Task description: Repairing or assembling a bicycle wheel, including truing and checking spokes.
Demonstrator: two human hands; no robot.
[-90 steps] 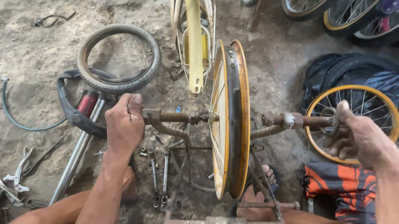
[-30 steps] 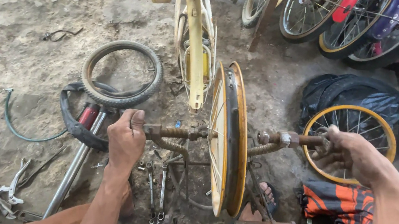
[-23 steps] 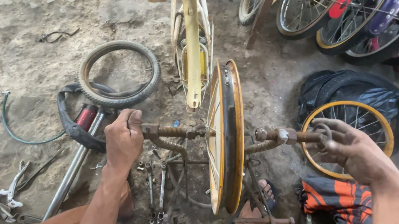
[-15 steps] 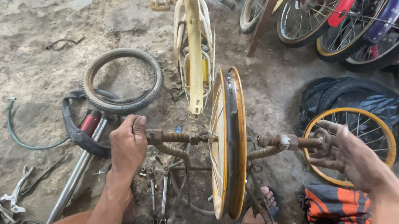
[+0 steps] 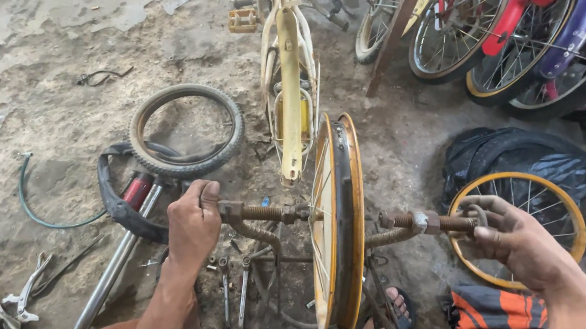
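An orange bicycle wheel rim stands upright in a rusty truing stand, seen edge-on. My left hand is closed around the end of the stand's left threaded screw. My right hand grips the end of the right threaded screw. Both screws press toward the rim's hub from either side.
A cream bicycle frame stands behind the rim. A loose tyre, a pump, wrenches and pliers lie on the dirt floor at left. A second orange wheel and parked bicycles are at right.
The view has tilted and shifted slightly, so the bicycles at the back show more. Both hands stay on the screw ends; my right hand's fingers have shifted around its screw.
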